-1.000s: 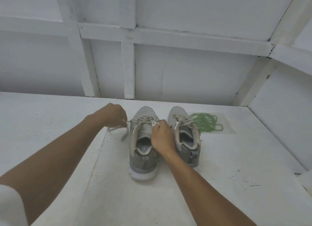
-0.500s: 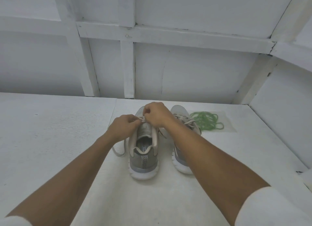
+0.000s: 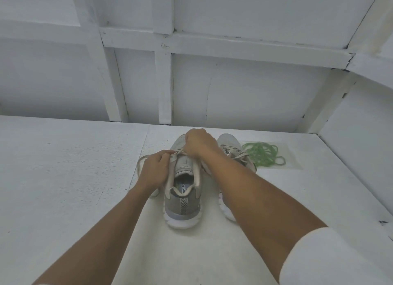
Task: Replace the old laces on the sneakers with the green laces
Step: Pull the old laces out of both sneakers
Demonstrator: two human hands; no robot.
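Two grey sneakers with white soles stand side by side, heels toward me. On the left sneaker [image 3: 183, 197], my left hand [image 3: 154, 170] pinches the beige old lace [image 3: 142, 159] at the top eyelets. My right hand [image 3: 199, 142] is curled over the same shoe's lacing and grips the lace further up. A loose loop of that lace hangs out to the left. The right sneaker [image 3: 230, 144] is still laced, and my right forearm hides most of it. The green laces [image 3: 262, 154] lie coiled in a clear packet to its right.
Everything sits on a white painted tabletop [image 3: 63, 178]. A white panelled wall [image 3: 234, 93] rises right behind the shoes. A side wall [image 3: 361, 135] closes the space at the right.
My right hand left the left sneaker's collar and went forward onto its lacing. My left hand came in from the left to the top eyelets, and a lace loop now hangs out to the left.
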